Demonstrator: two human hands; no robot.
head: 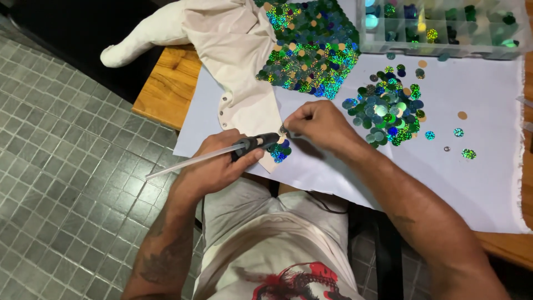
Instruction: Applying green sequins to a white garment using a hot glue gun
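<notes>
L hand (219, 164) is curled tight round a glue gun (250, 145), nozzle aimed right w/ a clear stick trailing left; R hand (319, 126) meets the tip, fingertips pinching a small sequin (283, 130). Both hover over white paper (477, 183) on the counter (166, 89). Just beyond: loose sequin pile (388, 108), sequinned cloth (239, 50), clear sorting box (444, 28).

Sequin pile (387, 108) on paper (477, 183); organizer box (444, 28) behind; garment (239, 50) left.

Cut off by the top edge: sorting box (444, 28) and cloth (233, 44). Too small to tell: piece pinched in right hand (319, 125).
</notes>
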